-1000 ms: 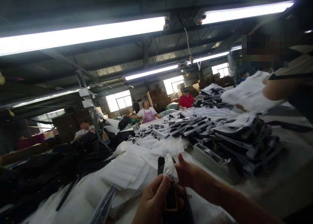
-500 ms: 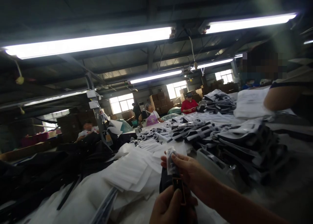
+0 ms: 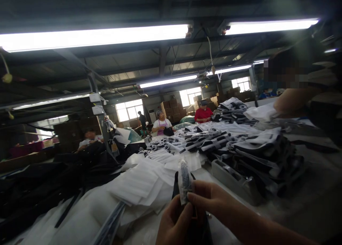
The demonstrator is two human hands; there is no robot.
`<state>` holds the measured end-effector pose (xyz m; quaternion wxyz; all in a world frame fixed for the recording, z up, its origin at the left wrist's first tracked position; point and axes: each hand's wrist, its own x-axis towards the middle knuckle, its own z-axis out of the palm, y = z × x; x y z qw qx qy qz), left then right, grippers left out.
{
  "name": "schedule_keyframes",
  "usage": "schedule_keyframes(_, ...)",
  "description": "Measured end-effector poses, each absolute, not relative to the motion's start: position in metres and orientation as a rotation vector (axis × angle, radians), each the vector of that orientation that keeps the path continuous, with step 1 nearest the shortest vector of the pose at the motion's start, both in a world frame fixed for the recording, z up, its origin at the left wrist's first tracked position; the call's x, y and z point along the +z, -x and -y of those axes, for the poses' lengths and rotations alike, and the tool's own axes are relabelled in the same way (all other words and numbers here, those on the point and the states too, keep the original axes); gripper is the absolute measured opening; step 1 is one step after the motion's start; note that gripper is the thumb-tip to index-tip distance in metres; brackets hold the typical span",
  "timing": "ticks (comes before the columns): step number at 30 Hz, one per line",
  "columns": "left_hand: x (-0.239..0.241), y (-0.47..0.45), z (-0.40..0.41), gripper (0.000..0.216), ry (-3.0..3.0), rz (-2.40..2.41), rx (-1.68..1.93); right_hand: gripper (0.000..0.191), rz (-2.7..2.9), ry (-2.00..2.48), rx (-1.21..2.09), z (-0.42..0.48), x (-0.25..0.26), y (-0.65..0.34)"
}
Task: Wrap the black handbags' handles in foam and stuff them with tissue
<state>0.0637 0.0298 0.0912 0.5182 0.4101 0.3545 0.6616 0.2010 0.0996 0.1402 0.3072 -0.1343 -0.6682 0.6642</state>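
My left hand (image 3: 172,223) is closed around a dark strap-like item (image 3: 198,230) at the bottom middle of the view. My right hand (image 3: 211,200) pinches the same item from the right, its fingertips on a small crinkled clear plastic wrap (image 3: 184,180) that stands upright at the item's top end. Both hands meet low over a table covered in white sheets.
A heap of white foam sheets (image 3: 144,182) lies just beyond my hands. Stacks of bagged dark items (image 3: 256,148) fill the right, with a grey tape dispenser (image 3: 235,182) in front. Another person's arm (image 3: 294,100) reaches over at far right. Other workers (image 3: 161,122) sit farther back.
My right hand has dropped lower on the wrap, from its top to its base, and my left hand has come up beside it. The person's arm at right has shifted.
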Motion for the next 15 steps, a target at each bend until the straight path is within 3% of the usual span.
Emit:
schedule_keyframes(3, 0.094, -0.062, -0.03, 0.049, -0.9, -0.752, 1.546, 0.041, 1.732, 0.312, 1.723, -0.095, 0.128, -0.198)
schedule_keyframes(7, 0.106, -0.057, -0.034, 0.046, -0.996, -0.823, 1.558, 0.08, 1.609, 0.201, 1.709, -0.09, 0.089, -0.192)
schedule_keyframes(9, 0.112, -0.054, -0.034, 0.043, -1.027, -0.95, 1.557, 0.091, 1.695, 0.243, 1.682, -0.088, 0.065, -0.19)
schedule_keyframes(15, 0.113, -0.061, -0.017, 0.044, -1.181, -1.191, 1.602, 0.078, 1.899, 0.5, 1.417, -0.085, 0.031, -0.189)
